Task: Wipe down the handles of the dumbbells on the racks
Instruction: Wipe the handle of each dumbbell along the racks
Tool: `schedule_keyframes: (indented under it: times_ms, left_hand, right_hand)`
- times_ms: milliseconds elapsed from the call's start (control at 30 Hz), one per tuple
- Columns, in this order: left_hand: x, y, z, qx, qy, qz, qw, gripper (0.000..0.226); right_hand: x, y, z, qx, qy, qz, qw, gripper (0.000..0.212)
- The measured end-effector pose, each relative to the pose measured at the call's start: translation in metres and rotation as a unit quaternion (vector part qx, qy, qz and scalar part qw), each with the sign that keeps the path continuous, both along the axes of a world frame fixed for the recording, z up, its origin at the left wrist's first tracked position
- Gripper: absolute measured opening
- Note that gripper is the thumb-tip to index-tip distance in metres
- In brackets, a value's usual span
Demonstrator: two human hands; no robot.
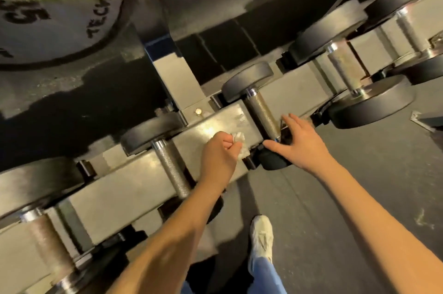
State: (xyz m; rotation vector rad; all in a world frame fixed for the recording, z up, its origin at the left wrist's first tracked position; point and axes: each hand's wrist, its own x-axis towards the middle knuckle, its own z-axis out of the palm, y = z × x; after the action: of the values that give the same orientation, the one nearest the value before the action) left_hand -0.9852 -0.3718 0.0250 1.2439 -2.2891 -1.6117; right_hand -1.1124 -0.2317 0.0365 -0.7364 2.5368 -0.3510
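While the knurled handle [262,114] is lying across the rack rail [134,174] at centre, we are clutching the white wipe [241,147] in our left hand [219,152] just beside it. Our right hand [297,140] is hovering released, fingers spread, at the near dumbbell head [273,162]; contact unclear. Likely best: steadying that head, wrapping the wipe fully round the knurling, twisting end to end.

A dark grey rubber floor [335,198], finely speckled, is seen throughout. Pale scuff marks [424,219] are left on it at the right. A flat metal plate [425,121] is laid on it near the right edge. Hard-edged shadows are thrown across it by yellowish light.
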Motion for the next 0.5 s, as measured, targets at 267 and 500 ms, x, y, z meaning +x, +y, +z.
schedule_keyframes:
  times_ms: [267, 500]
  left_hand:
    - [-0.087, 0.016, -0.009, 0.001, 0.028, 0.178, 0.984, 0.019]
    - [-0.089, 0.027, -0.018, 0.021, 0.044, 0.158, 0.986, 0.024]
  right_hand:
    - [-0.024, 0.014, -0.009, -0.108, -0.043, 0.097, 0.988, 0.082]
    - [-0.023, 0.021, -0.023, -0.234, -0.024, 0.057, 0.970, 0.050]
